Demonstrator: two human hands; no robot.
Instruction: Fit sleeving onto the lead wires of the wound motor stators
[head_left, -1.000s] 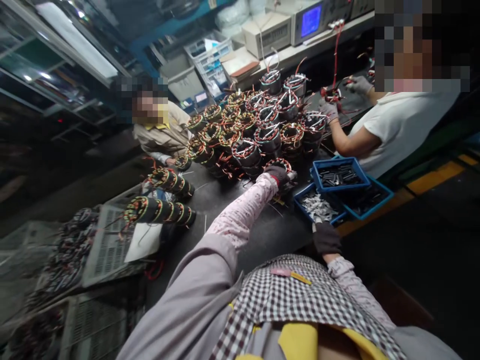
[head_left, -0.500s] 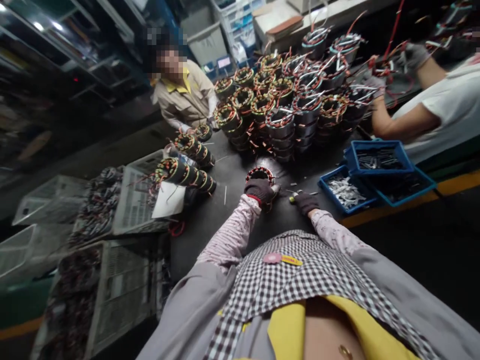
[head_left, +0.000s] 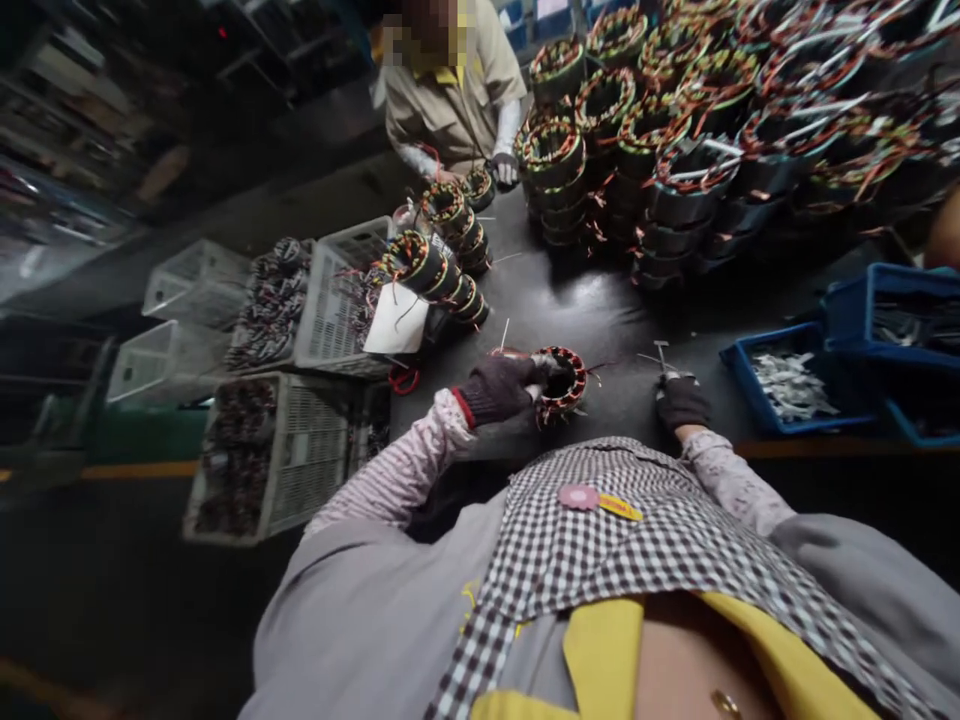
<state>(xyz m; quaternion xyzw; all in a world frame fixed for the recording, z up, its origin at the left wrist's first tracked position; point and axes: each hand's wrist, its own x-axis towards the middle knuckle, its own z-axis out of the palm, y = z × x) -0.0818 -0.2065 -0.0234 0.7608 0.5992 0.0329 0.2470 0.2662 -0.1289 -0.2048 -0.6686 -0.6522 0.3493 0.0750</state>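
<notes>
Presently one wound ring [head_left: 576,380] lies on the dark bench [head_left: 600,320] just ahead of the checked apron [head_left: 637,540], left hand [head_left: 495,390] closed on its left rim. Right hand [head_left: 682,402], to the ring's right, is curled with thin pale strips [head_left: 660,346] at its fingertips; cannot tell whether it grips them. Around: three blue trays [head_left: 847,310] at right, two leaning ring stacks [head_left: 448,283] at left, one co-worker [head_left: 450,120] beyond

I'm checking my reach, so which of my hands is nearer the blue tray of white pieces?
Your right hand. It's just left of the blue tray, with a gap between; your left hand is much farther left, at the wire-wound ring.
</notes>
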